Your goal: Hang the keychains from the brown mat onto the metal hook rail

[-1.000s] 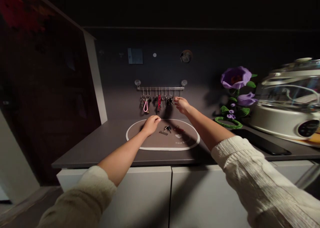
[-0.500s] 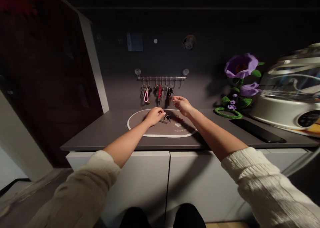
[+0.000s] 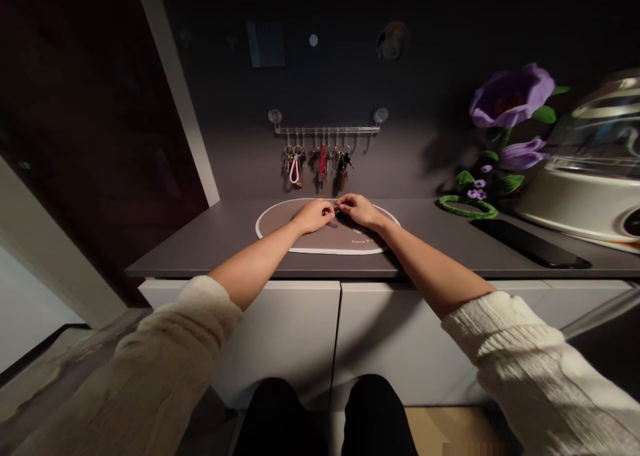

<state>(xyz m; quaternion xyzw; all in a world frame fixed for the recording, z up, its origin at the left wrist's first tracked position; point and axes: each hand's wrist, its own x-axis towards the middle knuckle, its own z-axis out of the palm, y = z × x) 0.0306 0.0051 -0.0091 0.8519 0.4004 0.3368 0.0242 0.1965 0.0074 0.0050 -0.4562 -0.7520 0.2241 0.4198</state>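
In the middle of the head view, both hands come close together over an oval brown mat with a white rim. My left hand pinches a small bunch of keys at its right side. The fingers of my right hand are closed on the same bunch from the other side. The finer parts of the keys are dark and partly covered by the fingers. Behind the hands, several key sets hang from a clear hook rail, among them a pink loop, a red strap and a brown fob.
To the right, a purple flower ornament stands by a green ring base. A black phone lies in front of a white appliance. The grey counter ends at its front edge above white cabinet doors.
My right hand has moved down and left from beside the hanging keys to meet my left hand over the mat. The camera view has tilted downward.
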